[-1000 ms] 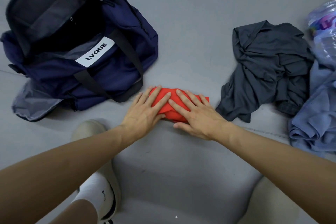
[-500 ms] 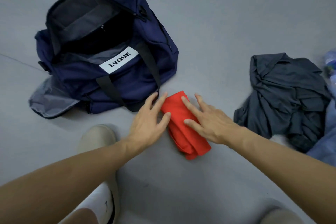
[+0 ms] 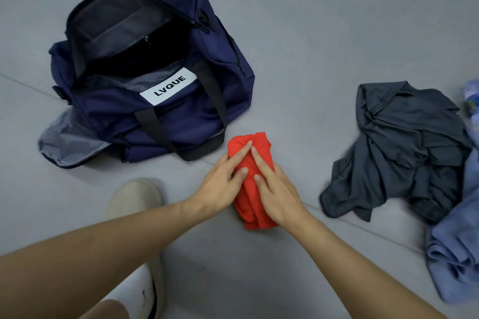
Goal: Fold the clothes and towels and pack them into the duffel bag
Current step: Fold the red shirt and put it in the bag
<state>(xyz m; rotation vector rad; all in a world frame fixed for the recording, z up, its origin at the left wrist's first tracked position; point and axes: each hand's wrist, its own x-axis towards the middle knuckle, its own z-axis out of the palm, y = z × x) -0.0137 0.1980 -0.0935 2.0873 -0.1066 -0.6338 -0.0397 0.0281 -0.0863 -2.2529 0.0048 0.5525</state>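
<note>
My left hand (image 3: 221, 185) and right hand (image 3: 278, 195) lie on the red cloth (image 3: 260, 146) from either side. The fingers are straight and close together, pressing rather than gripping, and the fingertips nearly meet along the top. A second ago the folded bundle lay crosswise under my flat palms. Since then I have swung it round, so it now lies lengthwise on the grey floor (image 3: 298, 33) with its far end just beside the black strap (image 3: 207, 147) of the duffel bag (image 3: 166, 122). I judge the folding of this piece is done and it only needs lifting in. The bag sits unzipped, its mouth (image 3: 124, 54) gaping toward me. The inside is dark and I can make out nothing packed there, only a mesh pocket in the lid. A grey-lined flap (image 3: 64, 145) hangs open at its near end. To my right a dark grey garment (image 3: 404, 147) lies crumpled and a blue cloth (image 3: 453, 246) is heaped at the edge, both unfolded. My shoe (image 3: 134, 197) is planted near my left arm.
</note>
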